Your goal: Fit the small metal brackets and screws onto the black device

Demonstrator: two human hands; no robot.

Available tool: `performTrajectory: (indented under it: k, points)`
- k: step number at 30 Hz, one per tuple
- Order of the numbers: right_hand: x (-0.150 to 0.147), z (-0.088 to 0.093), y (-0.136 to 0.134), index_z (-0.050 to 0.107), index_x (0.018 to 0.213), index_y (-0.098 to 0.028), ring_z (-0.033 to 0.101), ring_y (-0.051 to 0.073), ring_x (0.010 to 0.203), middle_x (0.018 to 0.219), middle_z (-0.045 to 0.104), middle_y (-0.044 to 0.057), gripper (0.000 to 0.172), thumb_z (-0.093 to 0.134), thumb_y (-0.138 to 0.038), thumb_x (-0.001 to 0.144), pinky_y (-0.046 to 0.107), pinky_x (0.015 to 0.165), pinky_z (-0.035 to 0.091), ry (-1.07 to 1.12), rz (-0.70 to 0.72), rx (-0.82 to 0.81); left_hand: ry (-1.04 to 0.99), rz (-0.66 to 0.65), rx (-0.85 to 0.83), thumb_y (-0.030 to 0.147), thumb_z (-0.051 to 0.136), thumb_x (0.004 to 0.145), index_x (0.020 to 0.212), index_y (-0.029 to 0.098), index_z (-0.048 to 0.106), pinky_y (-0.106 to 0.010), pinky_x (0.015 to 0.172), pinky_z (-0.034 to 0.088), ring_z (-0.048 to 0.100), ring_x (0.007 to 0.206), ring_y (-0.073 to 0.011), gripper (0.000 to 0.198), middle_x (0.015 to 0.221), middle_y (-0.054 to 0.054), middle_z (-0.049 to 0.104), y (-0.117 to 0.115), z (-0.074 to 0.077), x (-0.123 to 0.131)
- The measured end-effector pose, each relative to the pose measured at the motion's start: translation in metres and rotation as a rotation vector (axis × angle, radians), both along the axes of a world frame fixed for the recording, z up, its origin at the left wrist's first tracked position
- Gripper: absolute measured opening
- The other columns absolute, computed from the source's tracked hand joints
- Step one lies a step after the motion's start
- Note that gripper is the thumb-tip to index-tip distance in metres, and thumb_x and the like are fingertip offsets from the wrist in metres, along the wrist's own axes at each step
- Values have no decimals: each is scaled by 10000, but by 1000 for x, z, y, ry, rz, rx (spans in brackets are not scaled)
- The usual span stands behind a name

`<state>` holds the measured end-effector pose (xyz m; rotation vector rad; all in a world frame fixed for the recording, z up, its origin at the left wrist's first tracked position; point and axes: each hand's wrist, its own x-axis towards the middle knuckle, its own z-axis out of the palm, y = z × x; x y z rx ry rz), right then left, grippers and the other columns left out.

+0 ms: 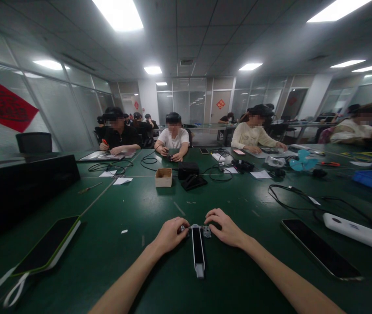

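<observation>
Hands: your left hand (169,235) and right hand (227,226) are curled, grasping the part's far end from either side.
Part: a slim black-and-white plastic part (198,255) lies between your hands, its long end pointing toward you.
Why: the two-sided grip seems to steady it against the green tabletop (117,266).
Nearby: a black tablet (46,244) lies left of your hands; a black-screened tablet (319,248) lies to their right.
Hidden: your fingers cover the part's far end, so its small fittings and your grip's firmness are hard to make out.
</observation>
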<state>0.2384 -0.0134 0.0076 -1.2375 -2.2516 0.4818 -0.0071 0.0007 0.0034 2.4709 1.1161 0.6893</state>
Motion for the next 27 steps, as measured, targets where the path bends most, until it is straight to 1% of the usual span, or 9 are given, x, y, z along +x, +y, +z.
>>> performTrajectory:
  k: [3, 8, 13, 18, 23, 25, 27]
  points:
    - [0, -1, 0, 648, 884, -209, 481, 186, 1025, 1080, 530, 48, 170, 481, -230, 861, 353, 890, 430, -29, 36, 11, -3, -2, 8, 187, 529, 838, 921, 187, 617, -235, 695, 435, 572, 771, -146, 121, 862, -7, 629, 1, -2, 0]
    - [0, -5, 3, 640, 934, -206, 492, 186, 1008, 1070, 543, 54, 185, 470, -209, 861, 354, 876, 439, 3, 13, 29, 12, 10, 16, 193, 527, 835, 911, 185, 616, -234, 673, 434, 567, 748, -146, 118, 842, -7, 624, 1, -2, 0]
    - [0, -7, 4, 652, 886, -211, 497, 189, 1010, 1068, 549, 48, 187, 472, -183, 846, 363, 874, 445, -9, 42, 34, -9, 3, 14, 189, 526, 833, 921, 186, 613, -242, 708, 442, 576, 777, -149, 124, 862, -10, 629, 0, -1, 0]
    - [0, -5, 3, 648, 900, -198, 506, 183, 992, 1035, 561, 54, 204, 467, -138, 828, 357, 870, 446, 41, 3, 64, 10, 15, 16, 199, 519, 832, 929, 185, 609, -243, 676, 445, 571, 749, -151, 134, 856, -15, 624, -1, 0, 0]
    - [1, -6, 4, 660, 880, -214, 503, 188, 1008, 1073, 550, 47, 209, 482, -133, 808, 354, 860, 449, -4, 47, 55, 7, 28, 26, 210, 520, 829, 934, 184, 606, -246, 681, 445, 573, 751, -151, 138, 863, -16, 623, -1, -1, 0]
    - [4, -6, 7, 659, 897, -209, 505, 191, 1006, 1066, 557, 55, 218, 468, -138, 819, 357, 866, 444, -15, 6, 96, 6, 33, 26, 198, 513, 826, 934, 183, 603, -248, 680, 444, 576, 755, -152, 142, 866, -17, 624, -1, -2, 0]
    - [9, -5, 10, 652, 936, -201, 507, 195, 1003, 1053, 568, 66, 236, 447, -146, 833, 362, 877, 435, -25, -70, 138, 1, 31, 28, 179, 494, 828, 943, 180, 599, -250, 685, 444, 578, 769, -154, 156, 879, -23, 625, -1, -3, 0]
